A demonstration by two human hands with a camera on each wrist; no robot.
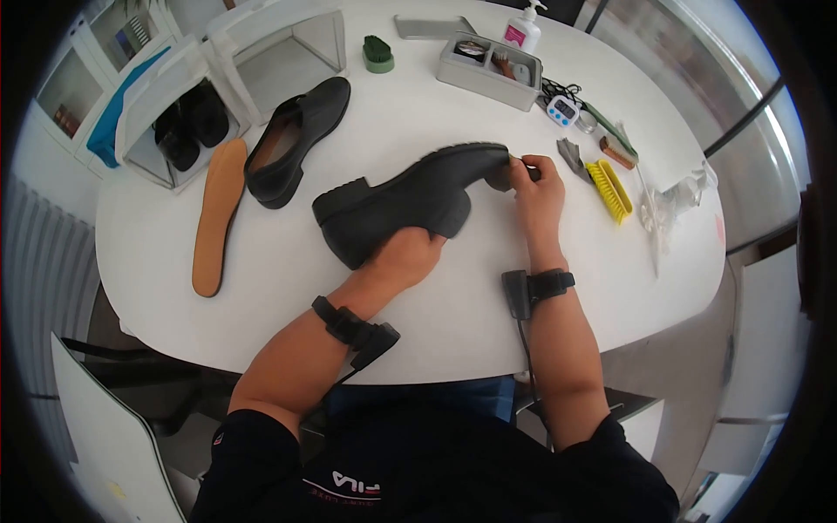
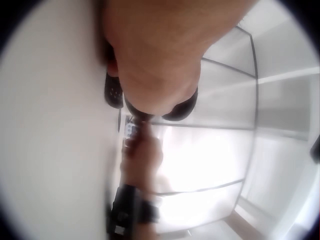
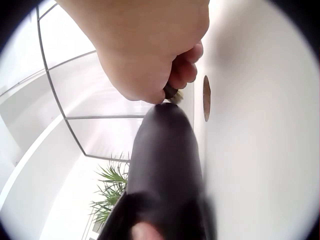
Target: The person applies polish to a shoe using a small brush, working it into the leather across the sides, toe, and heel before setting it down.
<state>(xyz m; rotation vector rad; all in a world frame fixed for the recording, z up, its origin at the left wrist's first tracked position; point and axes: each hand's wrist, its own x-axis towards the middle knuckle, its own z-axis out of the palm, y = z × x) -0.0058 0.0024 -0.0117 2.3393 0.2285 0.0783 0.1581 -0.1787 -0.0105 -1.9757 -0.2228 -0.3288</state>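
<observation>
A black leather shoe [image 1: 401, 200] is held over the table, tilted with its sole turned up and away and its toe pointing right. My left hand [image 1: 405, 261] grips it at the opening, fingers partly hidden by the upper. At the toe, my right hand [image 1: 538, 192] pinches a small brush [image 3: 175, 94] with a dark handle and pale bristles, the bristles right at the toe's edge. In the left wrist view the left hand [image 2: 155, 65] covers most of the shoe. The matching black shoe [image 1: 296, 139] stands at the left, beside a tan insole [image 1: 220, 218].
Clear-fronted shoe boxes [image 1: 279, 61] stand at the back left, one holding dark shoes. A green brush [image 1: 377, 54] and a grey compartment box [image 1: 490, 71] lie at the back. To the right are a timer [image 1: 562, 111], a yellow brush [image 1: 610, 190] and crumpled plastic [image 1: 676, 205].
</observation>
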